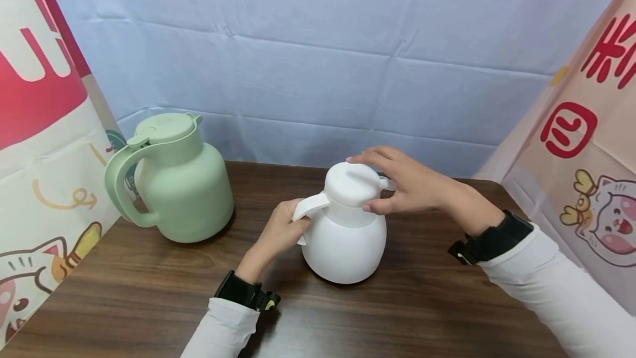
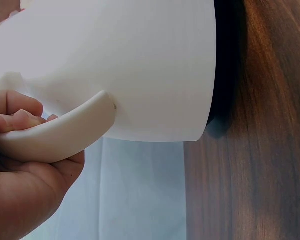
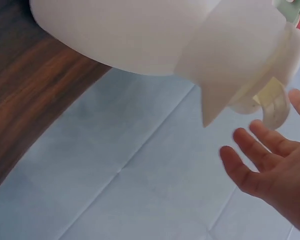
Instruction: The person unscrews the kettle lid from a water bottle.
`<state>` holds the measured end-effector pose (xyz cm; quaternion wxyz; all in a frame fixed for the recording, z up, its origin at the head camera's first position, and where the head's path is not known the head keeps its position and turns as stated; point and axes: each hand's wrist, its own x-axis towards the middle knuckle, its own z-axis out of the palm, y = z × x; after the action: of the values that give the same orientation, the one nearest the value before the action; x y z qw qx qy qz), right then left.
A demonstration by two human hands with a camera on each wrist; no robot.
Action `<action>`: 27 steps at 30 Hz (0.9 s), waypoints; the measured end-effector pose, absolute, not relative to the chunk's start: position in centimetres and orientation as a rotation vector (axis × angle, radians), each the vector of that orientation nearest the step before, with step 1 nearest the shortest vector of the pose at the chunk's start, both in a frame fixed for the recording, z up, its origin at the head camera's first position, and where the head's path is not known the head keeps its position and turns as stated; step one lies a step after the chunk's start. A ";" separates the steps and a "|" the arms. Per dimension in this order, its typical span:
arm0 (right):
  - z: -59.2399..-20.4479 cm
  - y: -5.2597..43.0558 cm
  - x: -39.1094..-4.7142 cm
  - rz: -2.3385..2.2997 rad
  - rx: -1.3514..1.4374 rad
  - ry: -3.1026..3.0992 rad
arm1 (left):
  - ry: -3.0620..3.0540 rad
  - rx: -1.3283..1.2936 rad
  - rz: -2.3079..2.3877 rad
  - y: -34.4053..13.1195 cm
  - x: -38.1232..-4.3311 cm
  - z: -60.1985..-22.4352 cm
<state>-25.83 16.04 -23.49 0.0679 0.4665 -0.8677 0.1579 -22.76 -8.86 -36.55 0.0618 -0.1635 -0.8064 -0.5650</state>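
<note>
A white thermal jug stands upright on the table, its handle toward the left and its spout on the right. My left hand grips the jug's handle, with fingers curled round it in the left wrist view. Around the round white lid hovers my right hand, its fingers spread and thumb low on the near side. In the right wrist view, several fingertips are apart from the jug, below the lid's small tab. Whether the index finger or thumb touches the lid, I cannot tell.
A larger pale green jug stands at the left, its handle facing left. The brown wooden table ends at a pale blue cloth backdrop. Printed cloths hang on both sides.
</note>
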 end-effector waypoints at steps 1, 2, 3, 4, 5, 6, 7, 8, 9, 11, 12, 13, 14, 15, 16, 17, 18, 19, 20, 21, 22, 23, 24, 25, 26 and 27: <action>-23.3 15.8 -26.0 0.470 1.404 -2.649 | -2.437 -0.496 -1.704 -8.9 -22.8 -36.5; -23.0 15.6 -26.1 0.468 1.402 -2.685 | -2.437 -0.499 -1.701 -8.9 -22.8 -36.5; -22.8 15.4 -26.2 0.464 1.397 -2.720 | -2.437 -0.504 -1.695 -8.9 -22.8 -36.6; -22.6 15.1 -26.4 0.459 1.394 -2.749 | -2.438 -0.505 -1.692 -8.9 -22.8 -36.6; -22.4 14.9 -26.5 0.453 1.390 -2.771 | -2.437 -0.508 -1.692 -9.0 -22.8 -36.6; -22.2 14.7 -26.6 0.444 1.384 -2.792 | -2.438 -0.512 -1.692 -9.0 -22.8 -36.6; -22.1 14.4 -26.6 0.431 1.380 -2.809 | -2.437 -0.515 -1.688 -9.0 -22.8 -36.6; -22.0 14.2 -26.7 0.416 1.381 -2.820 | -2.438 -0.516 -1.689 -9.0 -22.9 -36.6; -21.9 13.9 -26.8 0.402 1.380 -2.832 | -2.438 -0.518 -1.690 -9.0 -22.9 -36.7; -21.8 13.5 -26.9 0.376 1.382 -2.858 | -2.436 -0.519 -1.690 -9.0 -22.9 -36.7; -21.8 13.3 -27.0 0.361 1.388 -2.867 | -2.436 -0.519 -1.689 -9.0 -22.9 -36.7; -21.9 13.1 -27.1 0.348 1.400 -2.874 | -2.434 -0.519 -1.687 -9.0 -22.9 -36.6; -21.9 12.9 -27.2 0.338 1.411 -2.878 | -2.431 -0.519 -1.687 -9.0 -23.0 -36.6; -22.0 12.8 -27.2 0.332 1.423 -2.882 | -2.429 -0.521 -1.687 -8.9 -23.0 -36.6; -22.0 12.6 -27.3 0.328 1.440 -2.879 | -2.427 -0.523 -1.683 -8.9 -23.0 -36.6; -22.1 12.5 -27.4 0.322 1.457 -2.873 | -2.426 -0.523 -1.682 -8.9 -23.0 -36.6; -22.1 12.4 -27.4 0.313 1.471 -2.870 | -2.425 -0.522 -1.680 -8.9 -23.1 -36.6; -22.2 12.3 -27.4 0.304 1.483 -2.866 | -2.425 -0.520 -1.680 -8.8 -23.1 -36.6; -22.2 12.2 -27.4 0.297 1.494 -2.860 | -2.426 -0.515 -1.683 -8.8 -23.1 -36.6; -22.3 12.2 -27.4 0.293 1.502 -2.857 | -2.428 -0.508 -1.686 -8.8 -23.0 -36.5; -22.3 12.1 -27.4 0.290 1.509 -2.855 | -2.430 -0.499 -1.689 -8.7 -22.9 -36.4; -22.3 12.0 -27.4 0.283 1.512 -2.855 | -2.432 -0.487 -1.694 -8.7 -22.7 -36.2; -22.3 12.0 -27.4 0.281 1.512 -2.856 | -2.434 -0.481 -1.693 -8.6 -22.3 -35.7; -22.3 11.9 -27.4 0.283 1.512 -2.856 | -2.436 -0.473 -1.696 -8.5 -21.9 -35.2; -22.3 11.9 -27.4 0.285 1.514 -2.858 | -2.439 -0.466 -1.698 -8.5 -21.5 -34.7; -22.3 11.9 -27.4 0.286 1.514 -2.861 | -2.442 -0.462 -1.698 -8.5 -21.1 -34.2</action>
<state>-27.44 11.89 -22.27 -0.0541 0.4652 -0.8792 0.0879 -21.09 -8.46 -34.20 0.0659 -0.1531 -0.8096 -0.5628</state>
